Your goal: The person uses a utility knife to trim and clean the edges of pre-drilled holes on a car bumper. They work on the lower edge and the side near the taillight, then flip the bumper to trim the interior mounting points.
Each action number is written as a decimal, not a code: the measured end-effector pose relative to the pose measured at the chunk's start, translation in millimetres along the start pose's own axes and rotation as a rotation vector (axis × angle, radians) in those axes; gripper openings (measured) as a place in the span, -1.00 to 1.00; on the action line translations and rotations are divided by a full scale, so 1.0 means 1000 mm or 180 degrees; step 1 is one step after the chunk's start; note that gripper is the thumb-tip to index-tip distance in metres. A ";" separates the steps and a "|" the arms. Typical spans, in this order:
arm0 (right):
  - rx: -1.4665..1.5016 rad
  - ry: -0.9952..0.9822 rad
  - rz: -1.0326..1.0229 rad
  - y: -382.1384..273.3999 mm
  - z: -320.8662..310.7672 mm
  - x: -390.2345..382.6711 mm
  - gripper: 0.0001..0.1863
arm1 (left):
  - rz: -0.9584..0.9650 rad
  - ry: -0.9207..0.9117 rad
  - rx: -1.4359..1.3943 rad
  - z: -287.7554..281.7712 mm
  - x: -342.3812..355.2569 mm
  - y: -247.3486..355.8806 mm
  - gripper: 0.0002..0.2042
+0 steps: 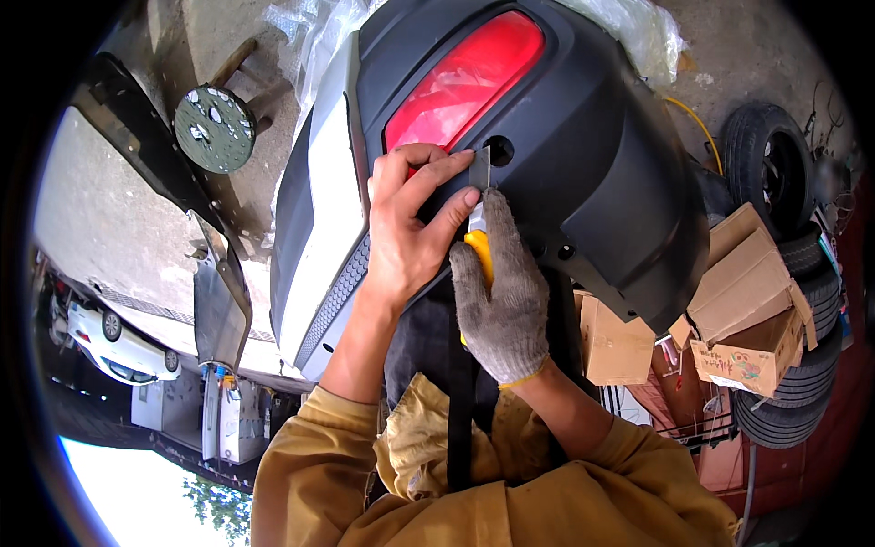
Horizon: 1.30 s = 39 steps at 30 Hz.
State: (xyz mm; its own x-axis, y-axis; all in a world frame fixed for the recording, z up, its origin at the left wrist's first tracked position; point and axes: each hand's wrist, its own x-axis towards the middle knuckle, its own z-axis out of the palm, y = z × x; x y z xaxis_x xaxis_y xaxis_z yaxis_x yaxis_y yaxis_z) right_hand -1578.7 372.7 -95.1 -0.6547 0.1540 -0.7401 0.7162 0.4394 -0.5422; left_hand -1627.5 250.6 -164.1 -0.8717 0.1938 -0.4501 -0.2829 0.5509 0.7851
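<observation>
In front of me lies a large dark grey plastic car bumper (602,137) with a white painted side and a red lamp (474,73) set into it. My right hand (503,305), in a grey knitted glove, grips a yellow utility knife (478,251). The knife's wide blade (481,170) points away from me, its tip beside a round hole (499,150) in the bumper. My bare left hand (408,214) is curled just below the red lamp. Its thumb and forefinger tips close in at the blade's left edge; whatever they pinch is hidden.
Clear plastic wrap (633,32) lies under the bumper. To the left are a round-topped stool (215,129) and a long dark trim piece (137,146). Open cardboard boxes (747,301) and stacked tyres (788,401) stand at right. A white car (123,346) is farther off.
</observation>
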 end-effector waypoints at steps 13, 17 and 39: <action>-0.0243 0.0185 -0.0291 0.017 -0.006 -0.004 -0.35 | 0.0217 0.0143 0.0268 0.012 -0.006 -0.004 -0.58; -0.0180 0.0205 -0.0443 0.021 -0.011 -0.002 -0.34 | 0.0236 0.0187 0.0291 0.015 -0.006 -0.004 -0.57; -0.0034 0.0024 -0.0708 0.033 -0.021 0.008 -0.36 | -0.0015 0.0018 0.0279 0.011 -0.002 0.000 -0.46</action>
State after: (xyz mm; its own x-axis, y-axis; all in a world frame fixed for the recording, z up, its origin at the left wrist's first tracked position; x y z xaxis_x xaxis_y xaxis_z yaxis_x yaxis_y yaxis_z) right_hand -1565.0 407.4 -110.7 -0.7980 0.0588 -0.5998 0.5515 0.4727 -0.6873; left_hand -1621.5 259.2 -167.4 -0.8727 0.1865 -0.4513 -0.2513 0.6208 0.7426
